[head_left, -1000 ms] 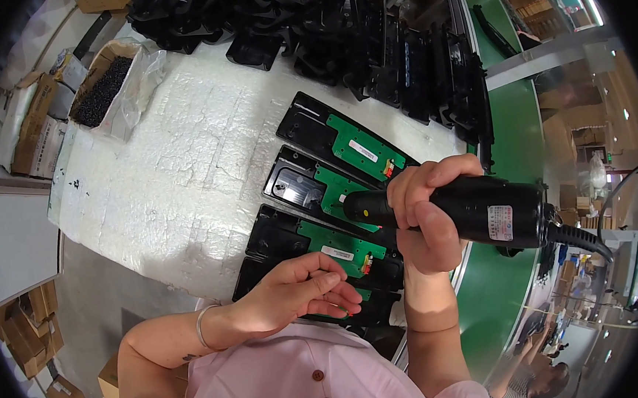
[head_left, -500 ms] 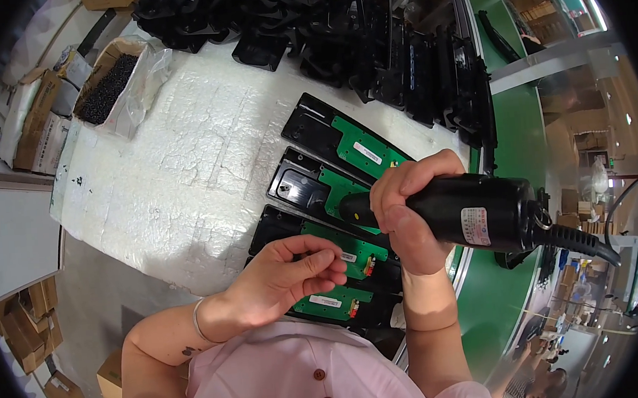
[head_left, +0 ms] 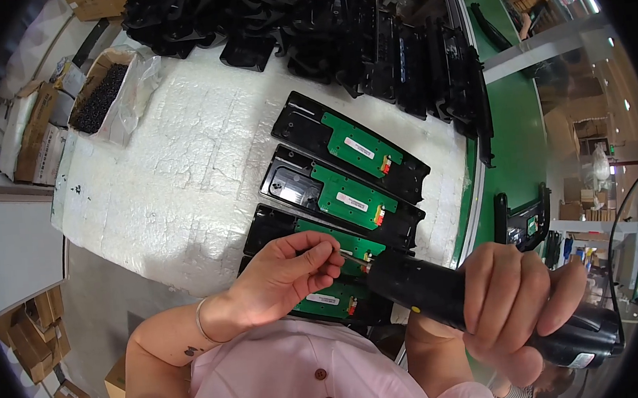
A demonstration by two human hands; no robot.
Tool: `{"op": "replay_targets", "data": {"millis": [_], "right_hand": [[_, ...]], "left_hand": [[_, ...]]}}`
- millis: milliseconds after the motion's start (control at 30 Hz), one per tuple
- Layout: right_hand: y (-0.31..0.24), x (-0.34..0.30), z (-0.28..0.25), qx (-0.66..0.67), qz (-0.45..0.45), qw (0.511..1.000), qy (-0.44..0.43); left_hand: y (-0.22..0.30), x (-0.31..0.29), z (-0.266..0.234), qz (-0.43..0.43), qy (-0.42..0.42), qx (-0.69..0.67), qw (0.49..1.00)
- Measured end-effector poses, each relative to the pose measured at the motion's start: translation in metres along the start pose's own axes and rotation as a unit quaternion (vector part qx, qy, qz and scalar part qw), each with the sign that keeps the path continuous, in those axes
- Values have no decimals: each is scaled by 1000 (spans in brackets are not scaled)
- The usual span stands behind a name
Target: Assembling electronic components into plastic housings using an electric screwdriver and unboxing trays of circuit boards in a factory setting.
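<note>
My right hand (head_left: 515, 300) grips a black electric screwdriver (head_left: 425, 288), held almost level, its thin metal bit pointing left. My left hand (head_left: 284, 275) is closed in a pinch at the bit's tip; whatever is between those fingers is too small to make out. Below both hands, several long black plastic housings lie side by side, each with a green circuit board. The farthest board (head_left: 360, 146) and the one nearer me (head_left: 349, 200) show white labels and small red-and-white connectors. My left hand and the screwdriver partly cover the nearest housings.
White foam sheeting (head_left: 169, 172) covers the work surface. At the far left stands an open box of small black screws (head_left: 101, 99). Black plastic parts (head_left: 247, 19) are heaped along the back. To the right runs a green bench (head_left: 506, 127) with another black housing (head_left: 528, 221).
My right hand has swung the screwdriver right and toward me, off the middle housings, bringing its bit to my left fingers. My left hand has barely moved.
</note>
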State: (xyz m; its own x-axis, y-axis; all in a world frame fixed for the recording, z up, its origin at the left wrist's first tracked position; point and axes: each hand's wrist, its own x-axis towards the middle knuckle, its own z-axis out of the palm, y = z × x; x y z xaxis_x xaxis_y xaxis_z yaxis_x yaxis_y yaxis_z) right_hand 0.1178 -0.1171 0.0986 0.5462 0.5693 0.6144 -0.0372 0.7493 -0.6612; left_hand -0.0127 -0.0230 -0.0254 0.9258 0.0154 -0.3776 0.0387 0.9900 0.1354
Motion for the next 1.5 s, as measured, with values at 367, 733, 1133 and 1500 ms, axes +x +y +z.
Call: {"op": "replay_targets", "data": {"millis": [367,733,1133,1500], "right_hand": [[-2,-5,-10,-13,10,999,-37],[-5,-4,-20,-47,53,995,-69],[21,-16,-33,-122,98,987,27],[45,-13,-56,-131,131,983,11]], "left_hand": [[-5,5,6,-16,-4,2,1000],[-13,14,11,24,19,29,999],[-24,16,28,-64,14,-2,998],[-13,7,20,-114,5,175,978]]}}
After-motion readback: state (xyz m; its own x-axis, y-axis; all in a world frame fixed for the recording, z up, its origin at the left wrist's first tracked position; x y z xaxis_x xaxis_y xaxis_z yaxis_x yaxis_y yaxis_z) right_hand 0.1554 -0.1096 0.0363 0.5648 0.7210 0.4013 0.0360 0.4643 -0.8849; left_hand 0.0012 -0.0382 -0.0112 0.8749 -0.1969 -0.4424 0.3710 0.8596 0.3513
